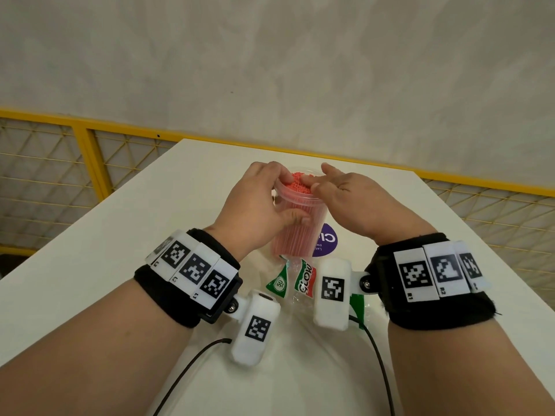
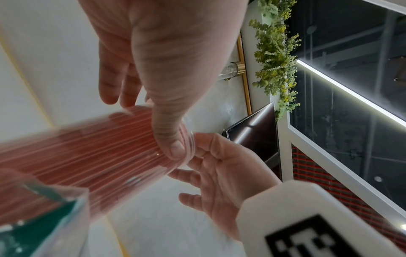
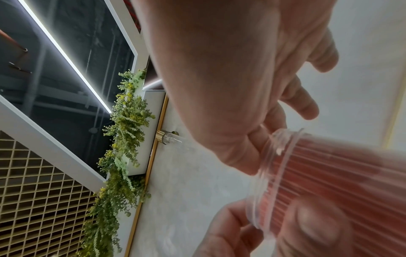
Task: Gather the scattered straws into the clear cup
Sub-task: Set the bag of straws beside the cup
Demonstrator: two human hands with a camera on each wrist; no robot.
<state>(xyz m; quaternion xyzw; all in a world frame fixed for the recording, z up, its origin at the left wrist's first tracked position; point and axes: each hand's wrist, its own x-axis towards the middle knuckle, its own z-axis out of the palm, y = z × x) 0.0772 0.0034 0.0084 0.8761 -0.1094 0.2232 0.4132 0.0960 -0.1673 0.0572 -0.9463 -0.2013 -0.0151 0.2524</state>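
We have a white table point(image 1: 126, 235) in front of us with the clear cup point(image 1: 297, 223) standing near its middle, packed tight with red straws point(image 1: 295, 183) whose ends rise just above the rim. Beside the cup on the near side lies a crumpled clear wrapper with green and red print point(image 1: 303, 279), and a round purple label point(image 1: 327, 240) shows behind the cup's lower right. As far as we can see no straw is left loose on the table, so we judge the gathering nearly done and the step in hand to be settling the bundle. Our left hand point(image 1: 258, 205) is curled round the cup, thumb pressed on the near wall and fingers hooked over the far side of the rim, resting on the straw ends. Our right hand point(image 1: 348, 199) holds nothing that we can see: its fingers are loosely spread, the tips touching the straw ends at the right of the rim. To do this well we should keep the left grip firm but gentle, since the thin wall will likely flex, and press down with flat right fingers so the straws seat evenly without tipping the cup. The bundle sits between both hands, under the fingertips and inside the left hand's clasp.
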